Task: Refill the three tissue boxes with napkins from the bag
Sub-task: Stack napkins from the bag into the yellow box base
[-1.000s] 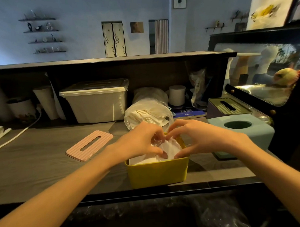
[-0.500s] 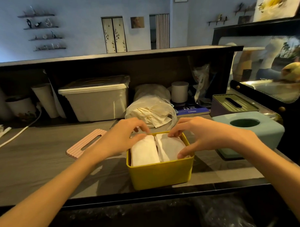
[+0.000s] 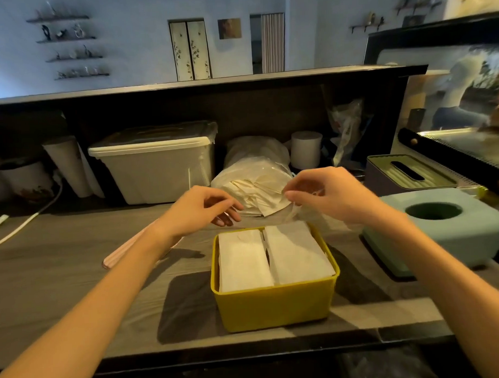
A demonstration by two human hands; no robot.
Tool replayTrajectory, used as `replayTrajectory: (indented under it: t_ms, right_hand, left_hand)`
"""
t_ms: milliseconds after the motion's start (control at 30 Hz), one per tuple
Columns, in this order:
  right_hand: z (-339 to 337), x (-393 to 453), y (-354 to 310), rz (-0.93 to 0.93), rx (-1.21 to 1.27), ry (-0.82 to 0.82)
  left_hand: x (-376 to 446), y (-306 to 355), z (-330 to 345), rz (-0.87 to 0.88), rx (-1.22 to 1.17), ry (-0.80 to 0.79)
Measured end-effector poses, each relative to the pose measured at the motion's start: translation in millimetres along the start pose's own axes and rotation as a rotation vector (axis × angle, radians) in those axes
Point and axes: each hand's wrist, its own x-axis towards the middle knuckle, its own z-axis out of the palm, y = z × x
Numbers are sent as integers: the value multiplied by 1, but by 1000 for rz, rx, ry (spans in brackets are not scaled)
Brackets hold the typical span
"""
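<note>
The yellow tissue box (image 3: 275, 304) stands lidless near the counter's front edge. Two stacks of white napkins (image 3: 273, 256) lie flat inside it, side by side. Just behind it lies the clear bag of napkins (image 3: 256, 177). My left hand (image 3: 201, 210) hovers above the box's back left corner with fingers loosely curled and nothing in them. My right hand (image 3: 325, 194) is raised over the back right corner and pinches a thin clear plastic film (image 3: 300, 215) that hangs toward the box. The pink slotted lid (image 3: 123, 257) lies left of the box, mostly hidden under my left forearm.
A teal box with a round hole (image 3: 442, 233) sits to the right, and a dark box with a green slotted lid (image 3: 406, 175) behind it. A white lidded tub (image 3: 157, 166), a paper roll (image 3: 306, 150) and cups stand under the shelf. A white cable (image 3: 26, 225) runs at left.
Both hands have lifted off the napkins in the yellow box and moved up and back toward the bag. The right hand now holds clear film; the napkins lie flat.
</note>
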Motion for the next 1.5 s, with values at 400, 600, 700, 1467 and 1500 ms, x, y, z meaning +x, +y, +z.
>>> replayTrajectory:
  t_ms: [400, 600, 700, 1467, 1500]
  right_hand:
    - [126, 94, 87, 31, -332, 141]
    - [126, 96, 95, 52, -372, 93]
    - [124, 97, 91, 15, -304, 43]
    - [102, 76, 78, -250, -4, 518]
    - [99, 74, 74, -201, 86, 529]
  left_hand:
    - [88, -54, 67, -93, -384, 438]
    - [97, -68, 74, -72, -369, 505]
    - [98, -67, 71, -69, -376, 520]
    - [91, -71, 64, -113, -377, 540]
    - [91, -71, 63, -111, -378, 544]
